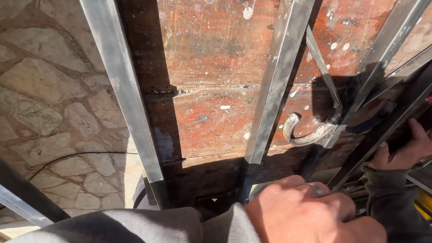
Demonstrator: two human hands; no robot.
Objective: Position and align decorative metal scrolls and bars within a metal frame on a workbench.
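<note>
So far: steel grille laid flat over a rust-red plate (211, 49); left bar (126, 90) and middle bar (274, 85) running from 12 down to 6; curled scroll (310, 128) set between the middle bar and the slanted bars (382, 49) at 2.
Done, by the look of it: scroll touching the bars on both sides and sitting in its bay — joints too shadowed to judge as fixed or loose.
Left to do, as a judgement: nothing readable at the lower bar ends, lost in shade near 6.
Left hand (310, 213): at 5, curled into a fist, ring (317, 189) on one finger, knuckles just below the foot of the middle bar; anything inside the fist hidden.
Right hand (405, 150): at 3, fingers wrapped round a dark bar (387, 126), thumb raised along it.
Edges: sharp square corners on every bar; plate edge running across at the bar feet; pointed scroll tip curling toward 9.
Open room: wide bay between left and middle bars — free above the plate; narrow wedge round the scroll; crowded bars at 2 to 3.
Beyond the plate: stone paving (49, 90) at 9, with a thin black cable (81, 156) across it.
</note>
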